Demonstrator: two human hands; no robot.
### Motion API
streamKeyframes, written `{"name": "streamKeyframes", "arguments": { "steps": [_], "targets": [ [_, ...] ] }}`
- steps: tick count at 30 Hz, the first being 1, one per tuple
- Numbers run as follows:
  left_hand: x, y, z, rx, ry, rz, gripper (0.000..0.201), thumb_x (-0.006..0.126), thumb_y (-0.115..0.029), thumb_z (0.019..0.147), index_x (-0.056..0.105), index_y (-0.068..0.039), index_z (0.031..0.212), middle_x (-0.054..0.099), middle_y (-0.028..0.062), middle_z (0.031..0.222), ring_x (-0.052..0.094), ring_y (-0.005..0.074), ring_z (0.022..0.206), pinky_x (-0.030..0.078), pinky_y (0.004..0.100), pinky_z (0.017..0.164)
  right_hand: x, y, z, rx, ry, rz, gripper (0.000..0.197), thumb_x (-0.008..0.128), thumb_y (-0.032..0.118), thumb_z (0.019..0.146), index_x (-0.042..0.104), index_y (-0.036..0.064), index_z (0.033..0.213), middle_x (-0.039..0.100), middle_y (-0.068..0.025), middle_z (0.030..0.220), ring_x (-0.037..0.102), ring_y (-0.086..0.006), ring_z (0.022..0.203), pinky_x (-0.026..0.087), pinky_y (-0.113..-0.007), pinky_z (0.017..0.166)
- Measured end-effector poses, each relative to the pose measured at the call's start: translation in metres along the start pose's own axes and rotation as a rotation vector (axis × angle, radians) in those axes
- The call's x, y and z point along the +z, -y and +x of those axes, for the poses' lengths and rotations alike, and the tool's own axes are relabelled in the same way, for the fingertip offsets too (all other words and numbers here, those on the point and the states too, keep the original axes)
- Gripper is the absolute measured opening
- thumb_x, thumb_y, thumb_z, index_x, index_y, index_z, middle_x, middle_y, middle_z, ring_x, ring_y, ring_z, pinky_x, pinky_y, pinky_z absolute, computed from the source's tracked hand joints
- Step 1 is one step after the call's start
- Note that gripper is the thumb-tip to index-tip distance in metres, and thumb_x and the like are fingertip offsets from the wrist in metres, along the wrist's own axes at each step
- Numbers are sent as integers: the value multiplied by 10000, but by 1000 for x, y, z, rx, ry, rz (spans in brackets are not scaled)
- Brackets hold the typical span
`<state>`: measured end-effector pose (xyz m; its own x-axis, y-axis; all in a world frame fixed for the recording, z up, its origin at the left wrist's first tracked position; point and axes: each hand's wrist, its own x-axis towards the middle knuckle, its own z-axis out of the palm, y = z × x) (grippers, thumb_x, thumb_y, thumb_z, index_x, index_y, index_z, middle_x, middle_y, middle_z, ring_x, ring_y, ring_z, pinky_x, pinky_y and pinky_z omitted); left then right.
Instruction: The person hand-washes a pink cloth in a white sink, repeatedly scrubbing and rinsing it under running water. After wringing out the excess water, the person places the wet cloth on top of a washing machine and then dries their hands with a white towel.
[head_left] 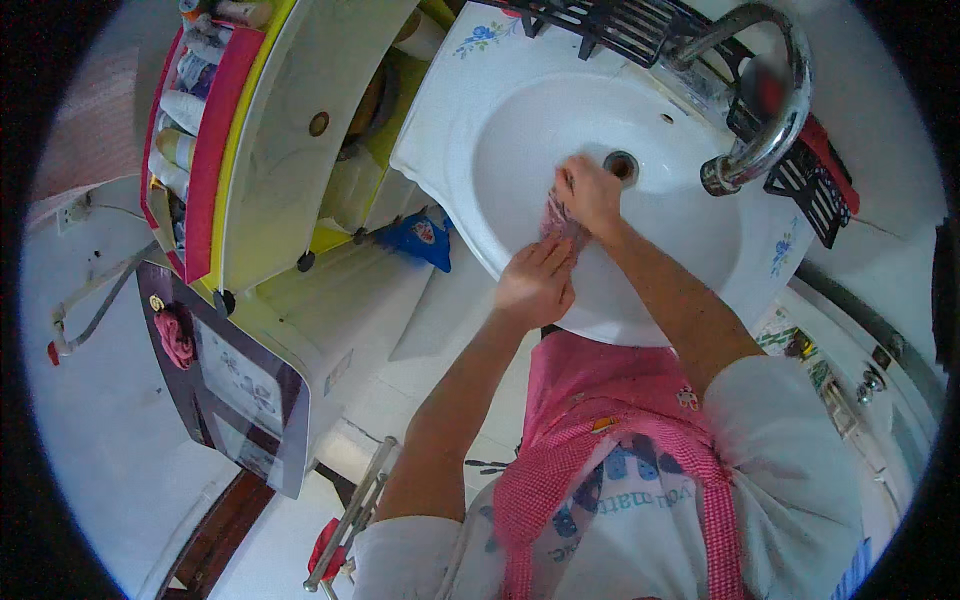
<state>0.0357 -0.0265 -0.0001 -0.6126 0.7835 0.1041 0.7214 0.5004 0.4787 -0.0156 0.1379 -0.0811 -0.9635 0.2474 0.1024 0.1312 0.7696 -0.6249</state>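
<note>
Over the white washbasin [510, 145], both hands are on a pinkish, patterned cloth [556, 222]. My right hand [592, 195] is closed around its far end, just left of the drain [621, 166]. Nearer to me, my left hand [538, 280] presses the cloth's near end by the basin's front left rim, its fingers held together over the fabric. Most of the cloth is hidden under the hands. A curved chrome faucet [795, 90] rises at the basin's right back, its spout end above the right rim; no running water can be seen.
Black racks [610, 25] line the basin's back, with a red item [828, 160] on the right one. At the left stands a yellow-and-white cabinet [290, 130] with bottles in a pink-edged shelf. A blue bag [418, 240] hangs beside it. A metal-framed stand [355, 510] is lower left.
</note>
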Motion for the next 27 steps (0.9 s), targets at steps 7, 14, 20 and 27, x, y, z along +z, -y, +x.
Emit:
{"name": "streamKeyframes", "arguments": {
  "steps": [7, 14, 20, 27],
  "targets": [
    [-1, -1, 0, -44, 10, -50, 359, 585, -167, 691, 634, -62, 1031, 593, 123, 1129, 569, 288, 1027, 461, 421, 879, -26, 23, -31, 100, 58, 232, 228, 630, 309, 817, 573, 94, 771, 547, -93, 767, 587, -299, 687, 479, -396, 578],
    [0, -1, 1, -26, 44, 0, 362, 585, -168, 702, 631, -64, 1046, 595, 100, 1119, 560, 289, 1047, 457, 422, 886, -5, 1, 0, -65, 63, -25, 200, 652, 254, 772, 567, 80, 724, 545, -93, 736, 579, -301, 611, 460, -411, 511],
    [-4, -4, 5, -55, 88, -7, 389, 570, -155, 710, 622, -70, 1086, 591, 91, 1142, 533, 269, 1097, 451, 413, 901, 0, 3, 8, -4, -64, 44, 204, 641, 245, 793, 564, 67, 728, 538, -107, 730, 564, -307, 620, 442, -413, 548],
    [-3, -3, 3, -36, 82, -43, 339, 593, -157, 700, 640, -31, 1012, 600, 122, 1073, 549, 302, 1052, 457, 415, 877, -17, 11, -35, -76, 215, 126, 296, 610, 328, 796, 584, 72, 651, 560, -103, 686, 574, -302, 629, 439, -443, 557]
  ]
}}
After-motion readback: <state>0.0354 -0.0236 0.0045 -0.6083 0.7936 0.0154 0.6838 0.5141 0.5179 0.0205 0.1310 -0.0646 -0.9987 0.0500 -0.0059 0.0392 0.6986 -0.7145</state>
